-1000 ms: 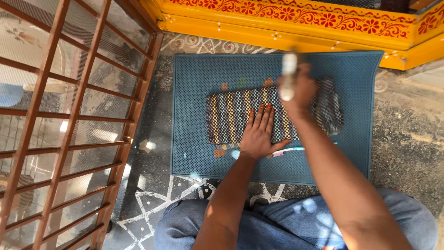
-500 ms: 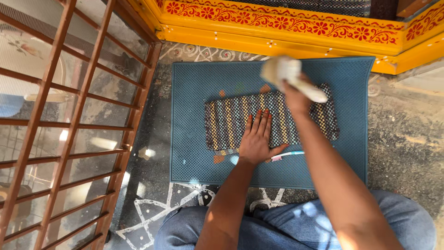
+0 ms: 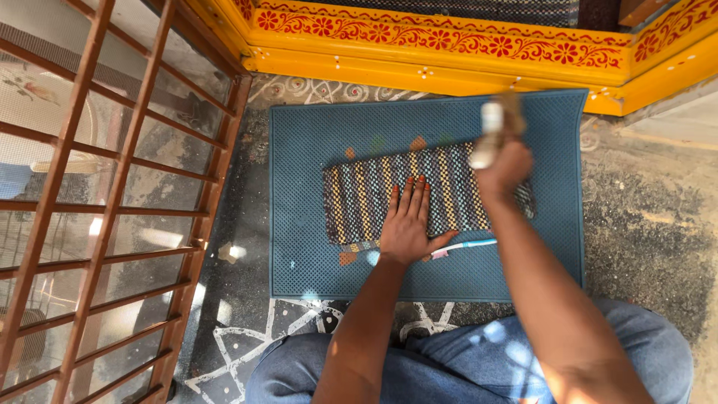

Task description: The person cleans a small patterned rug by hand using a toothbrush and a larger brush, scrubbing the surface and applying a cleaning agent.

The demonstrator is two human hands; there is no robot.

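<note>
Left hand (image 3: pixel 406 224) flat, fingers spread, pinning the striped woven cloth (image 3: pixel 366 198) on the teal perforated rubber mat (image 3: pixel 307 150) | pink-and-white toothbrush (image 3: pixel 462 245) lies unused beside the thumb | right hand (image 3: pixel 505 163) fisted round a blurred whitish object (image 3: pixel 490 127), over the cloth's unflattened right end | half a second ago it was higher, further left.

left hand (image 3: pixel 406 224) flat on striped cloth (image 3: pixel 359 198) | right hand (image 3: pixel 505 166) grips pale object (image 3: pixel 490 135)
</note>
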